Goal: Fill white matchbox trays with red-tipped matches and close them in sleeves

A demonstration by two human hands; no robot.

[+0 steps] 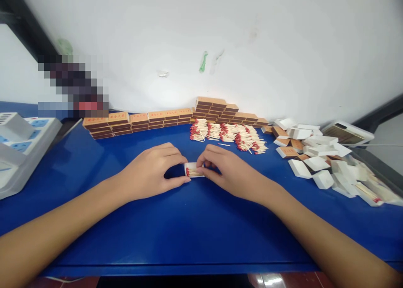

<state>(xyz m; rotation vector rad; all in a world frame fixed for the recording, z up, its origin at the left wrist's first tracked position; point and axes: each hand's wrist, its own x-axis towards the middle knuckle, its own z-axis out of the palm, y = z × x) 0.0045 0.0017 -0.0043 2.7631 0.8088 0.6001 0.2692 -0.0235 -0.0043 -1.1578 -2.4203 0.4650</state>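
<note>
A small white matchbox tray (191, 175) with red-headed matches (190, 171) in it lies on the blue table, between my two hands. My left hand (154, 170) grips the tray's left end, the thumb at the near side and the fingers at the far side. At the right end, my right hand (226, 168) has its fingers curled and its thumb and fingertips pinched over the matches inside; the fingers partly cover them. Just beyond my hands lie several piles of loose matches (228, 132), and one stray match (223, 144) sits in front of them.
Stacked orange-and-brown matchboxes (163, 116) line the white wall (270, 40). To the right is a heap of white trays and orange sleeves (317, 160), with one match-filled tray (369, 194) at its near edge. A white power strip (40, 153) with plugs stands at left.
</note>
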